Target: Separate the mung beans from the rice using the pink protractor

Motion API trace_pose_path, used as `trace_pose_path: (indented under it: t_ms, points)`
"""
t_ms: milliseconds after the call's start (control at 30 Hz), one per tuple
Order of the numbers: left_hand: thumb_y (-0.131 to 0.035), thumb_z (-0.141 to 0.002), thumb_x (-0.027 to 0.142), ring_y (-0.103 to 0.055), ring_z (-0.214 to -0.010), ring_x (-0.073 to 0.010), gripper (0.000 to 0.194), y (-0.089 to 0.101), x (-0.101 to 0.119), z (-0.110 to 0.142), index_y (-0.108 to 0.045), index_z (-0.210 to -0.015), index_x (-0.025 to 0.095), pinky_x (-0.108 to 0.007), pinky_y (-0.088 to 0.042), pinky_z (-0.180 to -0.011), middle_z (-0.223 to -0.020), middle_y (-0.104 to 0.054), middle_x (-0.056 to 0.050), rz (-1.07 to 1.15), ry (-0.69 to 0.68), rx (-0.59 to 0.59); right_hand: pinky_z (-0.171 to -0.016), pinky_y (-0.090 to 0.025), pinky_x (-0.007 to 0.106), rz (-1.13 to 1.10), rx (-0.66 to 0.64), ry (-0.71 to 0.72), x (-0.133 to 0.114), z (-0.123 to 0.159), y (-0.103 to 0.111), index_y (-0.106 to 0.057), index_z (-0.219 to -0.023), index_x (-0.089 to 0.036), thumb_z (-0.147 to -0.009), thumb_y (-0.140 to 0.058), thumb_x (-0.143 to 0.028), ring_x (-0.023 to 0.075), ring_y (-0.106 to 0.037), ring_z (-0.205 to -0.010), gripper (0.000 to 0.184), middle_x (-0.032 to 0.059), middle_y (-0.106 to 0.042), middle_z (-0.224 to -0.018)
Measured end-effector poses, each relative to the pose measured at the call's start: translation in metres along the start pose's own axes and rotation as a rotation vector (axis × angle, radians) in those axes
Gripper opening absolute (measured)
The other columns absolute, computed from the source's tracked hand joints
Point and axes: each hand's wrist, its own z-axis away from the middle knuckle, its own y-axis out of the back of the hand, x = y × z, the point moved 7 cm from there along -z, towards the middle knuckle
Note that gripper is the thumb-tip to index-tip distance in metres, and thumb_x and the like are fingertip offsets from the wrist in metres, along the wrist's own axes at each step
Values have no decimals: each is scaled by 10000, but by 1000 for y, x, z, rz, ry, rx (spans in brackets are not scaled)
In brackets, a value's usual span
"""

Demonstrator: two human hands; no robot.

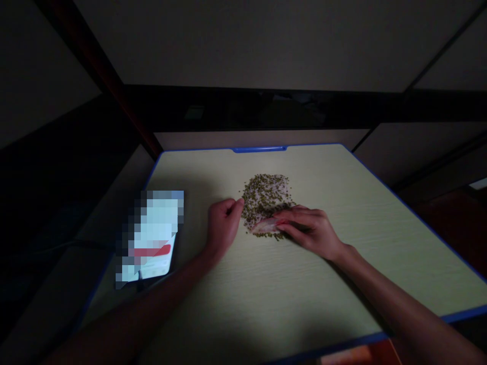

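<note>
Small green beans (266, 190), like mung beans, lie spread over a pale whitish layer that I cannot make out in the middle of the table. My left hand (224, 225) is closed in a fist at the left edge of the beans, thumb on top; what it holds, if anything, is hidden. My right hand (314, 228) pinches a small clear plastic bag (266, 225) with a red edge at the near right side of the beans. The bag lies low over them, pointing left, and its contents are unclear.
A lit phone or tablet (162, 248), partly blurred out, rests at the table's left side with a cable (83, 244) running from it. The pale table (361, 203) has a blue rim and a blue ledge (259, 149) at the back. Dark panels stand behind.
</note>
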Motion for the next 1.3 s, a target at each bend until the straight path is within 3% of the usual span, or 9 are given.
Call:
trace_pose_path:
  t_ms: [167, 600, 800, 933, 1067, 1167, 1300]
  points:
    - [-500, -701, 290, -222, -408, -68, 390, 0, -1, 0, -277, -394, 201, -246, -176, -417, -397, -226, 67, -4, -7, 1, -690, -524, 321, -6, -17, 23, -1, 0, 0, -711, -965, -205, -782, -594, -168, 191, -662, -731, 220, 48, -734, -799]
    - [-498, -693, 291, -226, -410, -67, 383, 0, 0, -1, -275, -396, 197, -242, -178, -419, -398, -222, 67, 1, -9, 3, -792, -489, 349, -110, -42, 55, 0, 2, 0, -705, -982, -284, -749, -633, -152, 176, -664, -720, 276, 10, -741, -810]
    - [-498, -693, 296, -225, -413, -67, 379, 0, -1, 0, -280, -399, 196, -239, -176, -418, -399, -228, 67, 6, 4, 3, -781, -500, 351, -154, 12, 55, -2, 2, 5, -723, -913, -276, -727, -653, -156, 171, -674, -687, 232, 16, -745, -808]
    - [-494, -696, 294, -224, -419, -69, 374, 0, 0, -1, -278, -406, 198, -240, -177, -420, -404, -232, 67, 15, 14, 0, -698, -526, 332, -193, 162, -73, 9, 2, 25, -736, -843, -249, -688, -678, -143, 181, -674, -700, 196, 33, -745, -812]
    - [-492, -692, 291, -219, -422, -68, 369, -1, 1, -1, -270, -411, 200, -239, -178, -424, -410, -223, 69, 27, 17, 0, -613, -544, 308, -161, 324, -355, 33, 13, 56, -724, -886, -209, -638, -717, -196, 170, -662, -605, 248, 35, -733, -713]
    - [-489, -689, 291, -212, -425, -69, 369, -1, 0, -1, -261, -413, 201, -240, -174, -426, -411, -215, 69, 31, 17, 0, -640, -555, 338, -139, 334, -502, 45, 27, 75, -701, -955, -176, -610, -734, -255, 189, -672, -623, 355, 47, -724, -693]
    - [-494, -680, 285, -220, -429, -71, 366, -1, 2, -1, -260, -412, 201, -243, -174, -432, -414, -210, 67, 30, 19, -9, -589, -562, 339, -87, 407, -664, 52, 60, 96, -718, -877, -174, -557, -760, -321, 203, -671, -578, 355, 52, -718, -648]
